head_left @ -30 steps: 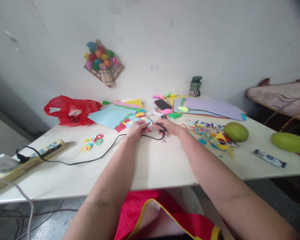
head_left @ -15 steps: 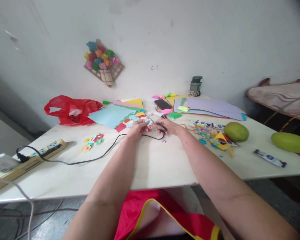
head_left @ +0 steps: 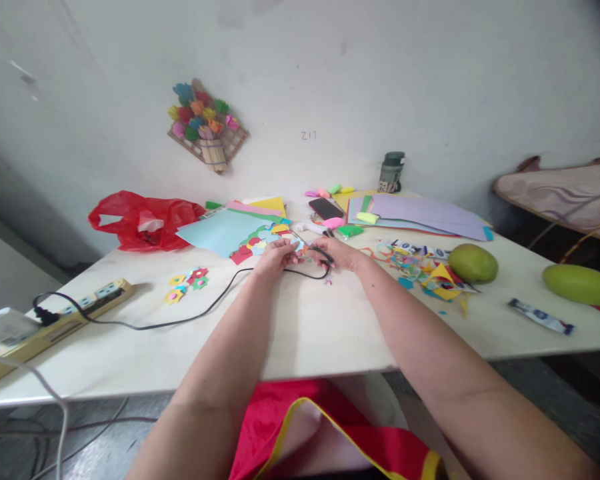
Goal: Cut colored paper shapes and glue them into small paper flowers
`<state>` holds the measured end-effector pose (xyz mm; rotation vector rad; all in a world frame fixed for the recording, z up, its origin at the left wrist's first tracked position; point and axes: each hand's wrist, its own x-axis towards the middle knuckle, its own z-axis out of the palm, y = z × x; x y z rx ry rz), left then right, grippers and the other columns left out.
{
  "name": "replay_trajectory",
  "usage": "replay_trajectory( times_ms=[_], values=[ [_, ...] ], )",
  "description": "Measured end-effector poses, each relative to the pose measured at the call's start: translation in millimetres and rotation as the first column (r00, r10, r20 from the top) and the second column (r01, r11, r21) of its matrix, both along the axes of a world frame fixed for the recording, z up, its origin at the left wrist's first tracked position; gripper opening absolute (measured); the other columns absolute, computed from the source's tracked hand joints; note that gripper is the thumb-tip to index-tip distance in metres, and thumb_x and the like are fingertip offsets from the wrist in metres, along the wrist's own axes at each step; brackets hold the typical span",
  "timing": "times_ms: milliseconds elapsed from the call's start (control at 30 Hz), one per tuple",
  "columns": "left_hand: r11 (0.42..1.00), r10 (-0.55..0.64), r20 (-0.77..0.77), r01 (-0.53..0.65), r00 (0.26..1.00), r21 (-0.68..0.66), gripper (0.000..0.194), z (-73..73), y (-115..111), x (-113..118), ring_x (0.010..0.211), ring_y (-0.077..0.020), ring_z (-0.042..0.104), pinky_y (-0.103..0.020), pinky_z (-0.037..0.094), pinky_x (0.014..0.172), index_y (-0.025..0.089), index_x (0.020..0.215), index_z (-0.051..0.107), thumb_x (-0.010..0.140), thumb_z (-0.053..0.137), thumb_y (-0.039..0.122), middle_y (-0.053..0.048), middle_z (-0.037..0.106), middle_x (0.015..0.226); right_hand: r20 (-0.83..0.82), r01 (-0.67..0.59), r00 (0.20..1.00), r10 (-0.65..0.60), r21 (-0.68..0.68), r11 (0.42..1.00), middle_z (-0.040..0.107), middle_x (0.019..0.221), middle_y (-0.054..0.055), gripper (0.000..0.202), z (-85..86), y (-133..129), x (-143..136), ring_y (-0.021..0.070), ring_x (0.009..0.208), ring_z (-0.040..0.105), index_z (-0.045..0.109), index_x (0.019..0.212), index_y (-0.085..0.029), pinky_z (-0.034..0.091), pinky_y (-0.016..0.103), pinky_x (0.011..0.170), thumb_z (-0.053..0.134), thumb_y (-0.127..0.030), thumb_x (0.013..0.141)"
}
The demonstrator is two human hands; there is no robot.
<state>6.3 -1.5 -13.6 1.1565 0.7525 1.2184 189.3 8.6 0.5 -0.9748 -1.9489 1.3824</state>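
Observation:
Near the middle of the white table, my right hand is closed on black-handled scissors, their blades pointing up and left. My left hand is closed beside the blade tips, its fingertips pinched on something too small to make out, possibly a bit of orange paper. A black cord passes under my hands. Just behind my left hand lie cut paper shapes in red, green and yellow. Several small paper flowers rest to the left.
A power strip and a red plastic bag are at left. Coloured sheets, a phone and a bottle stand or lie behind. Paper scraps, a green fruit and a tube are at right.

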Motion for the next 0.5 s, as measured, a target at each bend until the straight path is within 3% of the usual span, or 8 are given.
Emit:
replay_trajectory(
  times_ms=[167, 500],
  values=[
    [1.0, 0.007, -0.012, -0.007, 1.0, -0.004, 0.033, 1.1, -0.9, 0.3, 0.039, -0.0068, 0.051, -0.024, 0.047, 0.053, 0.014, 0.064, 0.048, 0.058, 0.076, 0.031, 0.0, 0.06, 0.053, 0.012, 0.002, 1.0, -0.003, 0.054, 0.999, 0.051, 0.052, -0.004, 0.026, -3.6, 3.2, -0.8, 0.0042, 0.035, 0.04, 0.057, 0.077, -0.014, 0.024, 0.016, 0.03, 0.062, -0.039, 0.071],
    [1.0, 0.008, -0.005, -0.008, 1.0, 0.004, 0.031, 0.1, -0.4, 0.2, 0.04, -0.0073, 0.051, -0.025, 0.047, 0.054, 0.014, 0.064, 0.049, 0.058, 0.076, 0.029, 0.0, 0.06, 0.054, -0.023, 0.005, 1.0, -0.005, -0.018, 1.0, 0.049, 0.048, -0.006, 0.026, 2.8, -2.5, -3.6, 0.0037, 0.034, 0.039, 0.058, 0.079, -0.013, 0.026, 0.015, 0.029, 0.066, -0.036, 0.069]
  ],
)
